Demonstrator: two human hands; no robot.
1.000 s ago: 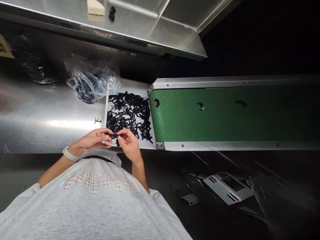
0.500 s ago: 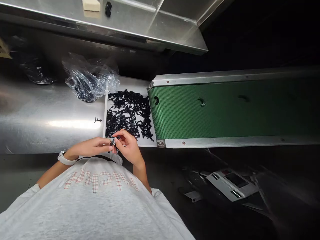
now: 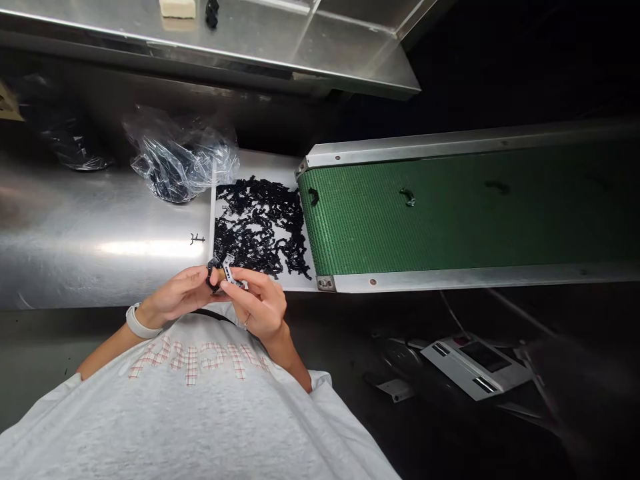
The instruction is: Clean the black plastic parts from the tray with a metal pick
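Note:
My left hand (image 3: 180,293) is closed on a small curved black plastic part (image 3: 211,277), in front of my body at the tray's near edge. Close beside it, my right hand (image 3: 263,303) pinches a light grey curved piece (image 3: 229,270) with a row of dark holes. A narrow gap shows between the upper ends of the two pieces; fingers hide their lower ends. Just beyond my hands, many small black plastic parts (image 3: 260,227) lie heaped in a white tray (image 3: 213,220).
Right of the tray runs a green conveyor belt (image 3: 360,233) carrying several spaced curved parts. A clear plastic bag (image 3: 183,157) of black pieces stands left of the tray on the metal table (image 3: 100,220). One thin branched black piece (image 3: 197,239) lies there. A metal shelf (image 3: 240,47) overhangs behind.
My hands have drawn slightly apart, and two separate pieces now show where they were bunched together. My right hand has turned, with its fingers pointing left. The view has shifted slightly.

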